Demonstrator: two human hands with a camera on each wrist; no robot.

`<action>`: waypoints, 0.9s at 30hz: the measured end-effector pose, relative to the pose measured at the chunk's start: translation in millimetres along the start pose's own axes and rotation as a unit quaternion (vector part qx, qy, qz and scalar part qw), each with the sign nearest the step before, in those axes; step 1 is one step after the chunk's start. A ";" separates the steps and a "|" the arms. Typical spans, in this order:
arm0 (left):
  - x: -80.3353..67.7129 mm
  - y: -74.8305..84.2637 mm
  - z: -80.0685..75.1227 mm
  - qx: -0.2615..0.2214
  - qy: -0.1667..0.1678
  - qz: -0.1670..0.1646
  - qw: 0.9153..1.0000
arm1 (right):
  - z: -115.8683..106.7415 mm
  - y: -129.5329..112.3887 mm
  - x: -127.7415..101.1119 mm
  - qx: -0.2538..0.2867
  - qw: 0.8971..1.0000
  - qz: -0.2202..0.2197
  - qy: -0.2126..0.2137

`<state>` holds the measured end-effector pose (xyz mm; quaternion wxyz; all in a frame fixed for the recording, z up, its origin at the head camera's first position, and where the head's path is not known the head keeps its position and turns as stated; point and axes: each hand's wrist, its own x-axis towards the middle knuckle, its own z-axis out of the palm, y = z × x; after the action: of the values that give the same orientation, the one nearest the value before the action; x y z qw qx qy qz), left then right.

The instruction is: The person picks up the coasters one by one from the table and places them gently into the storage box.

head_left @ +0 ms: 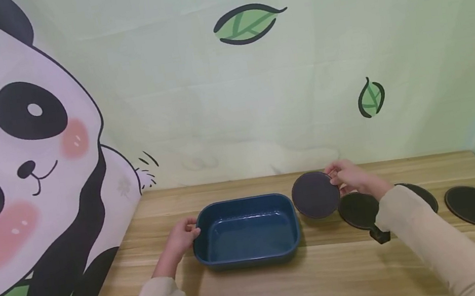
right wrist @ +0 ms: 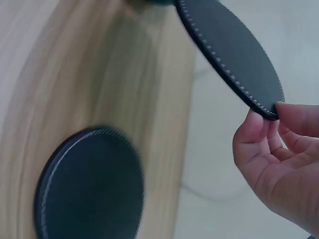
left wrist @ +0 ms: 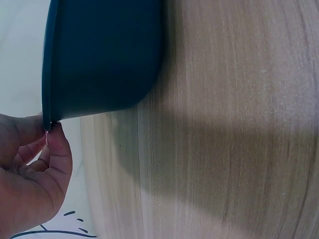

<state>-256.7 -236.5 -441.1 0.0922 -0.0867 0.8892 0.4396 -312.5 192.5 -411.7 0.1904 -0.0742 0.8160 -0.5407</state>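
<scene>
Head view: my right hand pinches the round dark coaster by its rim beside the blue tray; thin, light, stiff-looking. My left hand pinches the tray's edge.

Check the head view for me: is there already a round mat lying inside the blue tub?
No, the blue tub shows only its bare bottom, and the lifted round mat is pinched by the right hand beside the tub.

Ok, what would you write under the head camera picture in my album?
Left hand holds a blue dish while right hand lifts a round dark coaster.
</scene>
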 end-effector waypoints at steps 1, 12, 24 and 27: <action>0.1 0.1 0.0 0.001 -0.001 0.000 1.000 | 0.2 -4.0 -0.6 0.009 1.000 -0.008 0.002; 0.6 -0.3 -0.1 -0.004 -0.005 0.002 1.000 | 41.0 -33.6 3.9 0.140 0.990 -0.023 -0.017; -0.1 0.0 -0.4 0.000 -0.005 -0.003 1.000 | 114.3 -48.2 16.6 0.229 0.972 0.014 -0.052; 0.2 0.4 0.0 -0.001 -0.005 -0.001 1.000 | 127.6 -47.7 19.5 0.243 0.969 0.027 -0.046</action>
<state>-257.0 -236.3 -440.8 0.0971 -0.0856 0.8880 0.4412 -284.5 57.9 -416.5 0.2546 -0.0287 0.6521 -0.7136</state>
